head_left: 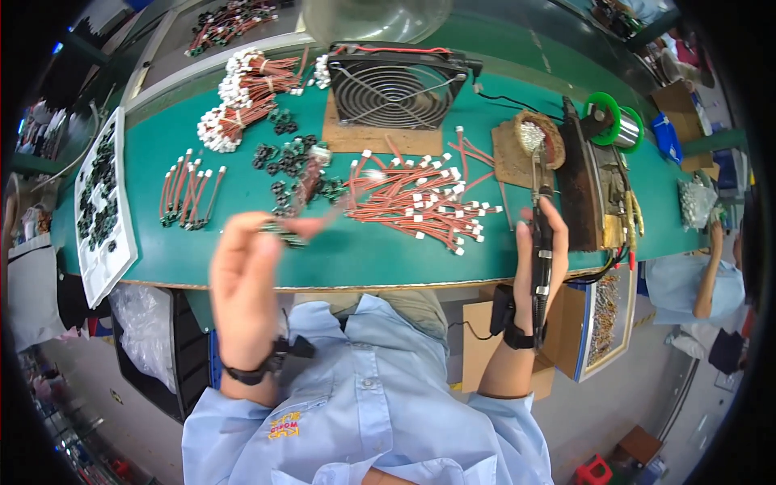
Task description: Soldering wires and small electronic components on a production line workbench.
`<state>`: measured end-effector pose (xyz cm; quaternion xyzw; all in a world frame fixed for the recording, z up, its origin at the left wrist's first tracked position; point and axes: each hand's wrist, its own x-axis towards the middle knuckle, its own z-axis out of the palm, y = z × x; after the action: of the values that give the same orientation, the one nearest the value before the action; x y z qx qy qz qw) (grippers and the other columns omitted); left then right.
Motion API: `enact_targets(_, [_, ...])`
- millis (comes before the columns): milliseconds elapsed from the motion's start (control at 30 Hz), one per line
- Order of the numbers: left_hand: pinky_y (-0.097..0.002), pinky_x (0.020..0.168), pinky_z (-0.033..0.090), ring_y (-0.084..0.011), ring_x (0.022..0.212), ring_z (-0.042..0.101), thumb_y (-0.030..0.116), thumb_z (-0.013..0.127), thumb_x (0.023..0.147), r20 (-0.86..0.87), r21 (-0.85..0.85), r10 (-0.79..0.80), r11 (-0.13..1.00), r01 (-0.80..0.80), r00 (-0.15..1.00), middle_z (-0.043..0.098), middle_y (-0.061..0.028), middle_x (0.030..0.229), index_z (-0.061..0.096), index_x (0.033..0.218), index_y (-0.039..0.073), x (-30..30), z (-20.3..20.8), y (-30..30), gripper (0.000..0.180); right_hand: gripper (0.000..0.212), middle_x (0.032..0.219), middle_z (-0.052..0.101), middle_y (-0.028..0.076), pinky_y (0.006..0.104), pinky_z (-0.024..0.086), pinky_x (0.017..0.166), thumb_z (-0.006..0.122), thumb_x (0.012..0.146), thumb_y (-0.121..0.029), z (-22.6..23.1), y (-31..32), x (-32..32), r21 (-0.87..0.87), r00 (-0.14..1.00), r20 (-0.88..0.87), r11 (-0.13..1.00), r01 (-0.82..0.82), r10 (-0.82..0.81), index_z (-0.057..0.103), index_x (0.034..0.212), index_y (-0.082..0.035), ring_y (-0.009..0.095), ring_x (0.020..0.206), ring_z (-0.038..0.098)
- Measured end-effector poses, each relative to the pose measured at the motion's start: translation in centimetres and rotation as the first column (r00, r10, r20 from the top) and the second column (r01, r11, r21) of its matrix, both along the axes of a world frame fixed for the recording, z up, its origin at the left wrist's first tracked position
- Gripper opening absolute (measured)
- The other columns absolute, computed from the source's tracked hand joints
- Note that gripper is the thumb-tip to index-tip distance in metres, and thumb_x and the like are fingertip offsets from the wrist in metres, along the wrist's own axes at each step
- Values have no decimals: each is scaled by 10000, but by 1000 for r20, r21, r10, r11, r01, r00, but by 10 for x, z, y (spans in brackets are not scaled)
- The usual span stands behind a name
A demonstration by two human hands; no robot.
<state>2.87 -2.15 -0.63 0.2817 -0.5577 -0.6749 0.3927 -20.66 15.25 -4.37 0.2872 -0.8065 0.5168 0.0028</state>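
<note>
My right hand (551, 242) is closed round a soldering iron (542, 263), held upright with its tip pointing away from me at the tip cleaner (531, 137), a brown-rimmed holder with pale filling. Whether the tip touches the filling I cannot tell. My left hand (246, 275) pinches a small green circuit board (283, 234) over the near part of the bench. A reddish streak beside the board, smeared by motion, looks like a wire lead. Beyond that hand lie loose small green-and-black boards (283, 158) and a heap of red wire leads with white connectors (420, 198).
A black fan (396, 89) stands on a wooden board (343, 133) at the back. Bundled leads (238, 97) and a short row of leads (190, 194) lie left, beside a white tray (121, 250) of boards. A green solder spool (602, 109) sits right; another person's arm (707, 279) shows beyond.
</note>
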Motion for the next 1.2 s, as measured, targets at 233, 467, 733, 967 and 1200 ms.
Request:
enact_targets(233, [-208, 745, 388, -81, 791, 514, 114, 555, 867, 305, -316, 467, 872, -375, 830, 589, -41, 856, 573, 986, 9, 69, -43, -64, 160, 312, 846, 613, 81, 272, 451, 723, 608, 773, 37, -12, -11, 19, -126, 998, -37, 990, -59, 55, 539, 1063, -57, 164, 774, 583])
enact_targets(467, [-206, 647, 385, -61, 698, 472, 127, 595, 838, 562, -583, 623, 765, -274, 544, 559, -9, 782, 580, 981, -17, 98, -51, -90, 203, 370, 725, 544, 76, 333, 400, 674, 644, 650, 37, 0, -37, 30, 145, 879, -438, 980, -139, 189, 552, 990, -79, 240, 697, 527])
enact_targets(733, [-227, 674, 406, -102, 697, 500, 108, 597, 825, 487, -708, 753, 637, -304, 443, 577, -46, 806, 576, 996, -24, 66, -26, -60, 217, 333, 784, 576, 76, 299, 438, 661, 704, 655, 58, -2, -41, 31, 283, 848, -465, 950, -129, 254, 555, 921, -77, 230, 732, 548])
enact_targets(967, [-266, 781, 400, -145, 797, 530, 53, 588, 800, 418, -676, 550, 720, -157, 723, 567, -90, 881, 567, 981, -16, 16, -3, -22, 195, 371, 791, 599, 68, 278, 465, 655, 709, 660, 71, -3, -36, 32, -34, 932, -318, 981, -193, 172, 517, 952, -54, 195, 710, 583])
enact_targets(1200, [-270, 743, 422, -164, 767, 557, 21, 604, 764, 419, -434, -47, 867, 245, 907, 582, -92, 878, 561, 969, -11, -30, 5, 13, 212, 419, 798, 589, 109, 254, 486, 680, 645, 721, 113, 19, -19, 50, -185, 972, -131, 959, -216, 193, 404, 1024, -46, 158, 734, 595])
